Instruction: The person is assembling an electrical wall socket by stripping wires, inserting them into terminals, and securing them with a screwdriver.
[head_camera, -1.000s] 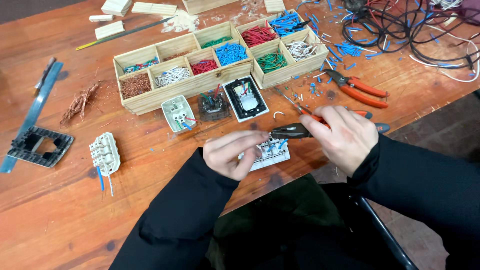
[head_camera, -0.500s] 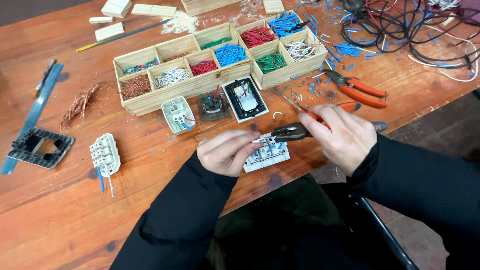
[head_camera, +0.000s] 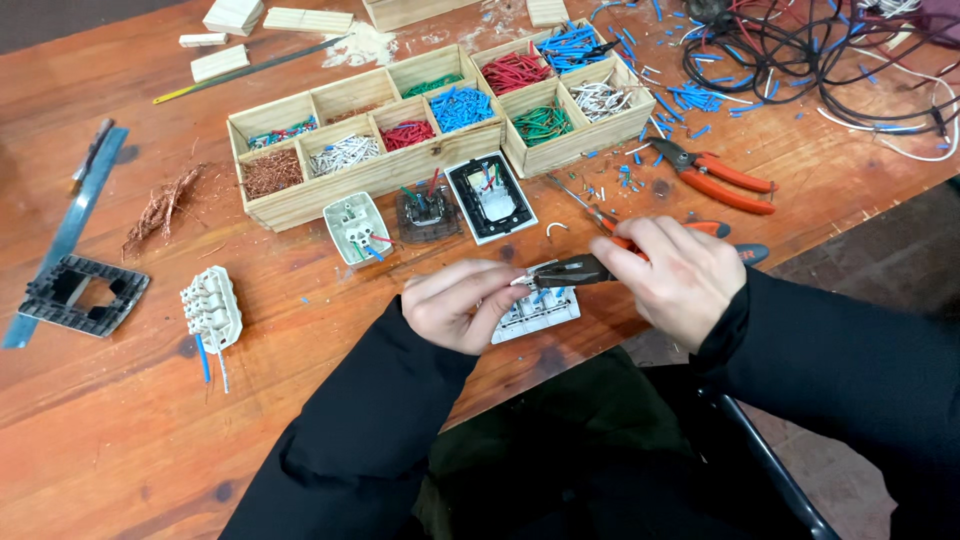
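Pliers (head_camera: 578, 270) with a dark nose sit in my right hand (head_camera: 672, 278). That grip is closed around the handles, and the nose points left toward my other hand. My left hand (head_camera: 455, 303) is curled shut on the edge of a white socket part (head_camera: 535, 310), with its fingertips right at the tip of the pliers. The socket part lies flat on the bench (head_camera: 120, 440), near the front edge, just in front of me. Small blue bits show on top of it.

Just behind my hands are three more parts in a row: a white socket (head_camera: 357, 228) with red and blue wires, a dark round piece (head_camera: 428, 212), and a black frame with a white middle (head_camera: 492, 196). Behind those are two wooden trays (head_camera: 400, 125) full of cut wire bits in blue, red, green, white and copper. Orange-handled cutters (head_camera: 712, 177) lie to the right, near a tangle of black cable (head_camera: 800, 60). Far to the left lie a white terminal block (head_camera: 211, 308), a dark square frame (head_camera: 83, 295), and a small heap of copper strands (head_camera: 160, 208).
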